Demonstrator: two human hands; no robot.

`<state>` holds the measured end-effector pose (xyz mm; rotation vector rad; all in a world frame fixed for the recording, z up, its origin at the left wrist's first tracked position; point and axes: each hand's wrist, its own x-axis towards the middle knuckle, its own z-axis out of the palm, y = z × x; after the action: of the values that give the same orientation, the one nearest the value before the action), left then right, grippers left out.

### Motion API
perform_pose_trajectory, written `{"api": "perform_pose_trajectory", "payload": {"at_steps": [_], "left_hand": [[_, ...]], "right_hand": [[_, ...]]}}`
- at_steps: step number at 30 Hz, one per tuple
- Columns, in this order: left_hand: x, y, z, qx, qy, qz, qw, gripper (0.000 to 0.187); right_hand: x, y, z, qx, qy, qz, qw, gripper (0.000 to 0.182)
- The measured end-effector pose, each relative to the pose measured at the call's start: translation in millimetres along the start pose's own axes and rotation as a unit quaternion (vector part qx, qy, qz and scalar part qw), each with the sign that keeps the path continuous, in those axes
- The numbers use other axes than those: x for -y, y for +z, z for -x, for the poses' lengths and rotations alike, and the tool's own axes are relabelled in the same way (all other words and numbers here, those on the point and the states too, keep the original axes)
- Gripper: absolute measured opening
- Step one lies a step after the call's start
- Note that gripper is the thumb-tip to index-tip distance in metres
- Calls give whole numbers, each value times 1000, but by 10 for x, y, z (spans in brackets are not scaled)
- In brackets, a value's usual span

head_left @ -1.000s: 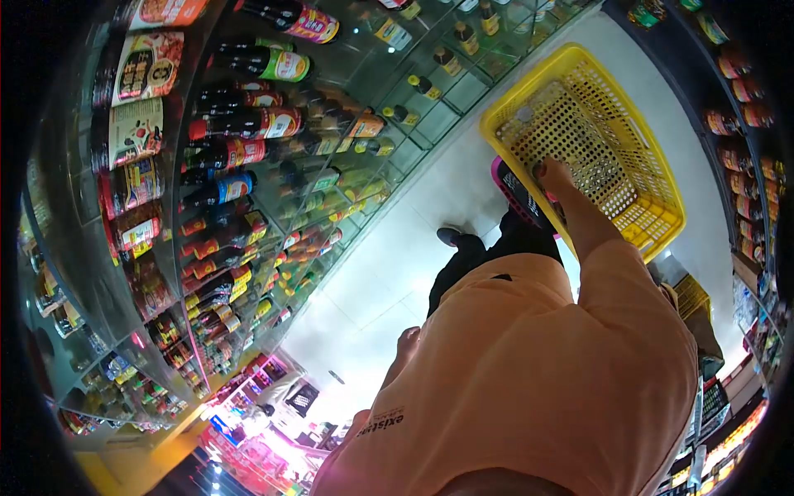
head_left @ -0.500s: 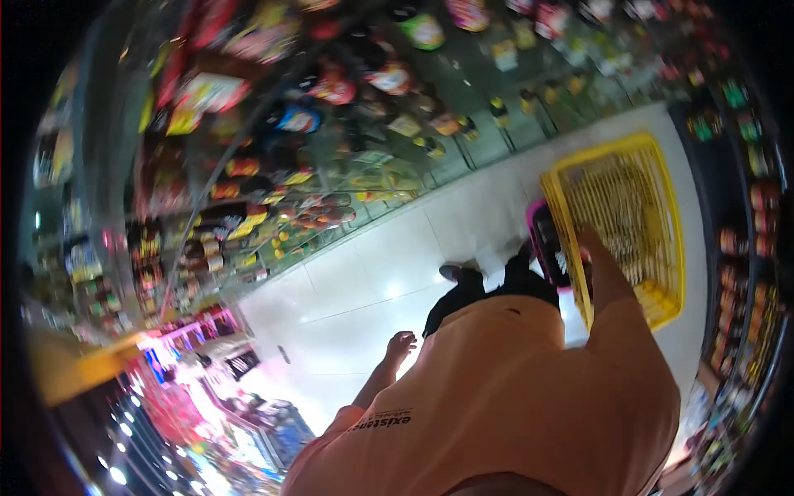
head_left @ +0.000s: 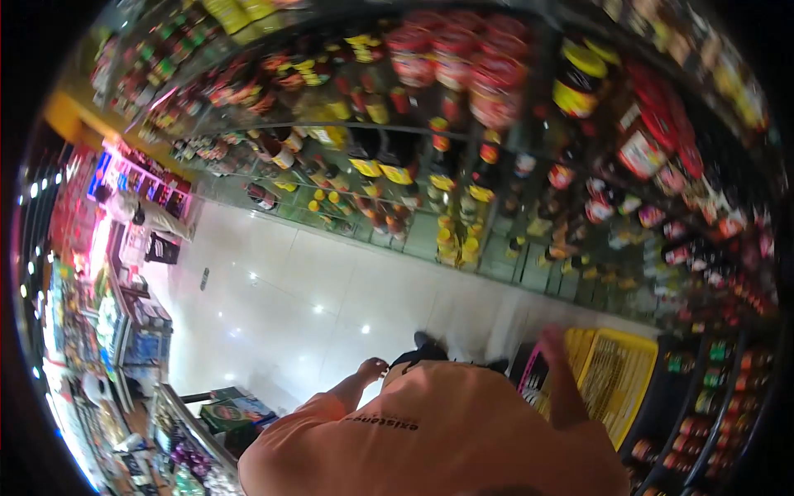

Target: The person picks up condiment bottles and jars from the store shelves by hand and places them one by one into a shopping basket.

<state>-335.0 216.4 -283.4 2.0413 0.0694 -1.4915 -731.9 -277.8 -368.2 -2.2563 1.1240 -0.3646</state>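
My left hand [head_left: 374, 368] hangs beside my hip, its fingers loosely bent and apart with nothing visible in them. My right hand [head_left: 555, 343] is smeared by motion at the left side of a yellow plastic basket [head_left: 635, 345], overlapping its edge in this view. The basket has slatted walls, and its inside looks bare where it shows. Between my legs and the basket is a dark object with a pink edge [head_left: 529, 368], partly hidden by my right arm.
Glass shelves with bottles and red-lidded jars [head_left: 500, 87] line the aisle ahead. More jars fill a dark rack [head_left: 703, 405] at right. Pale floor tiles [head_left: 289, 273] run left toward a person [head_left: 136, 213] by a pink-lit counter. A display case [head_left: 186, 430] stands at lower left.
My view has turned left, bringing the counter and person into clearer sight. My right hand has shifted from the basket's rim to beyond its near-left side. The basket sits lower in view.
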Motion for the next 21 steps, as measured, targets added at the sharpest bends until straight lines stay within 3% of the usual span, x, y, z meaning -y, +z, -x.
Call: {"api": "perform_pose_trajectory", "payload": {"at_steps": [1, 3, 4, 5, 6, 8, 12, 14, 16, 18, 20, 21], "left_hand": [[1, -101, -43, -7, 11, 13, 1000, 29], [10, -345, -111, -20, 25, 41, 999, 29], [22, -471, -131, -32, 51, 75, 995, 29], [72, -586, -135, -42, 73, 107, 991, 29], [104, -694, -133, -43, 74, 117, 989, 29], [92, -909, -139, -102, 54, 128, 985, 28], [617, -1219, -307, -134, 15, 240, 961, 28], [943, -1256, -427, -133, -36, 271, 953, 27], [1254, -1277, -506, -95, -79, 295, 948, 25], [1306, -1236, -452, -111, -109, 257, 954, 24], [1344, -1277, -469, -57, -106, 295, 948, 23], [1219, -1282, -435, -78, -114, 302, 943, 23]], "right_hand": [[-83, 451, -54, 121, 128, -204, 963, 21], [823, 587, -91, 261, 121, -290, 913, 19], [1134, 810, -117, 242, 60, -166, 954, 32], [2043, 461, -149, 299, 92, -102, 944, 33], [2320, 585, -131, 312, 98, -114, 938, 31], [2527, 954, -204, 355, -10, -33, 934, 30], [2910, 1267, -559, 418, -75, 3, 905, 32], [3306, 1103, -765, 369, -11, -23, 929, 32], [2985, 1419, -1064, 328, 34, -32, 944, 26], [3069, 1362, -1351, 341, 201, -106, 912, 21], [2969, 1435, -1567, 338, 243, -113, 902, 19], [2883, 1490, -1635, 335, 285, -119, 890, 17]]}}
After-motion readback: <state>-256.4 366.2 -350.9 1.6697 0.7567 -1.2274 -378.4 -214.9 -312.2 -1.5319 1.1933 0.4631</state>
